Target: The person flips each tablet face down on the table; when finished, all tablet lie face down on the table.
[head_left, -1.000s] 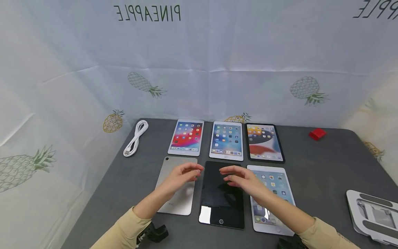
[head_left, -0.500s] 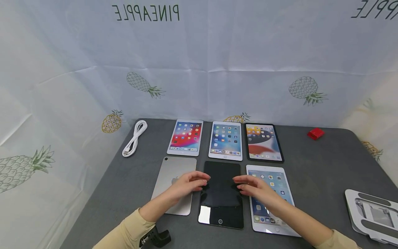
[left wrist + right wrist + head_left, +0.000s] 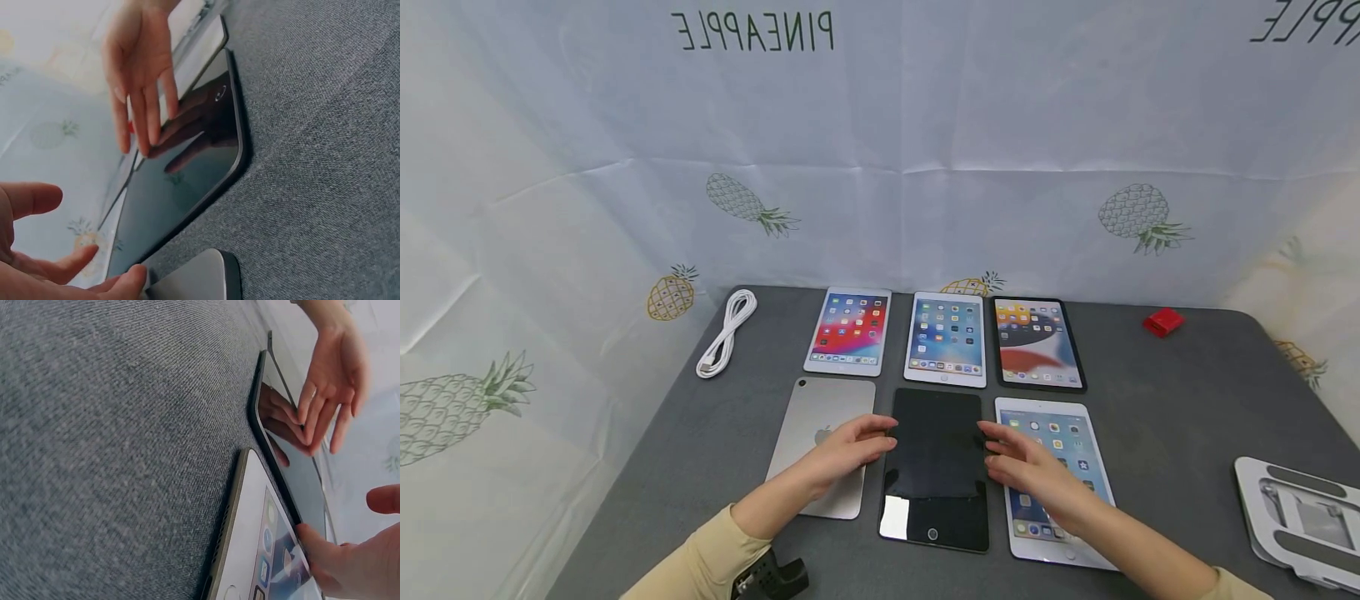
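A black tablet (image 3: pixel 936 467) with a dark screen lies flat in the middle of the front row, between my two hands. My left hand (image 3: pixel 850 450) is by its left edge, over the silver back of a face-down tablet (image 3: pixel 797 442); its fingers are spread and loosely bent. At the right edge is my right hand (image 3: pixel 1030 467), above a white tablet (image 3: pixel 1060 554) with a lit screen, fingers relaxed. In the right wrist view, fingertips (image 3: pixel 309 540) meet the black tablet's edge. Neither hand grips anything; whether the left one touches the black tablet I cannot tell.
Behind lie three lit tablets: a white one (image 3: pixel 850 332), a second white one (image 3: pixel 945 337) and a black-framed one (image 3: pixel 1039 343). A coiled white cable (image 3: pixel 727 333) is at left. On the right are a small red object (image 3: pixel 1164 322) and a white-grey stand (image 3: pixel 1303 521).
Both hands have come down from above the black tablet to its sides. The right hand has shifted right and nearer, the left slightly nearer. The tablets have stayed in place.
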{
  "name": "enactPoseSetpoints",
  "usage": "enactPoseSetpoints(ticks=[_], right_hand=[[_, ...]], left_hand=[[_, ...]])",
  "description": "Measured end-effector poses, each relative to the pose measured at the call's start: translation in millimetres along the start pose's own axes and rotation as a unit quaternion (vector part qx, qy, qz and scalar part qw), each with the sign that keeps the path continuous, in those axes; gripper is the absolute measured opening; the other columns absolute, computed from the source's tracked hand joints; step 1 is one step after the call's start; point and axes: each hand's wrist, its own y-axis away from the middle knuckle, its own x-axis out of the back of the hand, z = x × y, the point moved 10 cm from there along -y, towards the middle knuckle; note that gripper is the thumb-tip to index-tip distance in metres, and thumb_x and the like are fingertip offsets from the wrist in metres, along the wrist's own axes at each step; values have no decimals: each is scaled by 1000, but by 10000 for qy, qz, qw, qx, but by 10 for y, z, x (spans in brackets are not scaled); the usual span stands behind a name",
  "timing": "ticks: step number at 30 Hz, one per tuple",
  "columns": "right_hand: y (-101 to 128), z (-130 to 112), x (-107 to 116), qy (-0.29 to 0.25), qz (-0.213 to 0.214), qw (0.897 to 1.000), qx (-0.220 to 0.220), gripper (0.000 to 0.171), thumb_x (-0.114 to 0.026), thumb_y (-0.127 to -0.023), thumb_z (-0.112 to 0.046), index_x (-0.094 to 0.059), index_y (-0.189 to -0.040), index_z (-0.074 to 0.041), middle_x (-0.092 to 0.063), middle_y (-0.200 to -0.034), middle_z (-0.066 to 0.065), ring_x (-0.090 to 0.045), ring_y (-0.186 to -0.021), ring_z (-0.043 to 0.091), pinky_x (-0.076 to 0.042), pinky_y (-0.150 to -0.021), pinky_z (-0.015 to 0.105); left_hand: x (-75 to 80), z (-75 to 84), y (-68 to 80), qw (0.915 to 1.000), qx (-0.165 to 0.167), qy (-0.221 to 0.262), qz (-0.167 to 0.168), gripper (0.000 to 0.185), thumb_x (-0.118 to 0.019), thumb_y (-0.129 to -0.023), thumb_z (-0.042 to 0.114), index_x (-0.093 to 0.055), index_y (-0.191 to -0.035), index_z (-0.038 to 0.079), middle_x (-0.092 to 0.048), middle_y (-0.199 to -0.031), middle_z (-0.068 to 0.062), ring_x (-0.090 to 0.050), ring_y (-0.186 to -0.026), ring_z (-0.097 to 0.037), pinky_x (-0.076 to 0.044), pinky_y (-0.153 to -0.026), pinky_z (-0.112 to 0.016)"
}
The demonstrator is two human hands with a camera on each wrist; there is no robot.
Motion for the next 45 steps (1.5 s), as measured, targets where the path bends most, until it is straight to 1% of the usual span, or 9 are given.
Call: enactPoseSetpoints(ticks=[6, 13, 21, 27, 30, 36, 38, 41, 45], right_hand=[[1, 6, -44, -292, -168, 9994, -70, 63, -54, -98, -12, -24, -152, 0, -21, -153, 31, -22, -141, 46, -42, -104, 48], [-21, 37, -46, -472, -277, 9985, -88, 64, -51, -98, -10, -19, -152, 4, -17, -154, 32, -18, -141, 47, -41, -103, 50], [-28, 22, -38, -389, -195, 9990, -133, 62, -51, -99, -10, -21, -151, 3, -19, -153, 32, -21, -140, 48, -42, -102, 50], [-31, 17, -57, -425, -110, 9989, -141, 62, -54, -97, -10, -26, -151, 1, -23, -152, 31, -23, -140, 46, -44, -102, 47], [-33, -7, -86, -134, -103, 9998, -53, 61, -56, -97, -12, -29, -150, 0, -26, -152, 30, -25, -140, 44, -40, -105, 50], [-30, -125, -138, 758, 68, 9970, 155, 58, -60, -95, -18, -39, -148, -9, -29, -153, 23, -22, -141, 44, -26, -106, 67], [-34, -182, -192, 768, -9, 9967, 270, 56, -59, -96, -17, -40, -148, -10, -29, -154, 21, -21, -141, 43, -24, -106, 69], [-38, -272, -344, 703, -399, 9950, 578, 54, -57, -97, -16, -39, -148, -8, -30, -154, 20, -21, -141, 42, -23, -108, 67], [-39, -372, -559, 819, -977, 9853, 1137, 55, -56, -99, -15, -37, -149, -4, -31, -154, 17, -23, -142, 37, -24, -111, 59]], left_hand=[[-15, -43, -20, 9982, 316, 511, -32, 54, -61, -96, 22, -43, -139, -5, -44, -142, -22, -45, -130, -36, -41, -105, -49], [28, -85, -74, 9929, 585, 1026, 158, 53, -57, -98, 20, -41, -139, -9, -43, -142, -23, -43, -129, -39, -45, -101, -47], [48, -67, -119, 9903, 713, 1126, 379, 51, -56, -98, 15, -40, -136, -16, -47, -137, -25, -47, -126, -38, -44, -102, -47], [55, -80, -140, 9882, 630, 1342, 393, 47, -53, -98, 11, -41, -135, -17, -50, -134, -27, -52, -119, -33, -45, -101, -46], [49, -88, -147, 9860, 609, 1499, 408, 47, -53, -97, 9, -41, -135, -16, -53, -130, -26, -57, -113, -30, -48, -97, -44], [53, -62, -146, 9840, 494, 1640, 485, 44, -54, -97, 11, -43, -134, -12, -57, -124, -22, -61, -104, -24, -52, -93, -41], [58, -44, -140, 9841, 443, 1649, 497, 43, -54, -97, 11, -44, -132, -12, -57, -122, -21, -61, -102, -23, -52, -93, -40], [71, -33, -130, 9836, 417, 1666, 547, 41, -56, -97, 11, -46, -130, -11, -58, -120, -18, -61, -100, -21, -52, -92, -40], [77, -13, -106, 9840, 394, 1642, 561, 42, -56, -97, 13, -46, -131, -10, -58, -122, -18, -61, -102, -21, -52, -93, -40]])
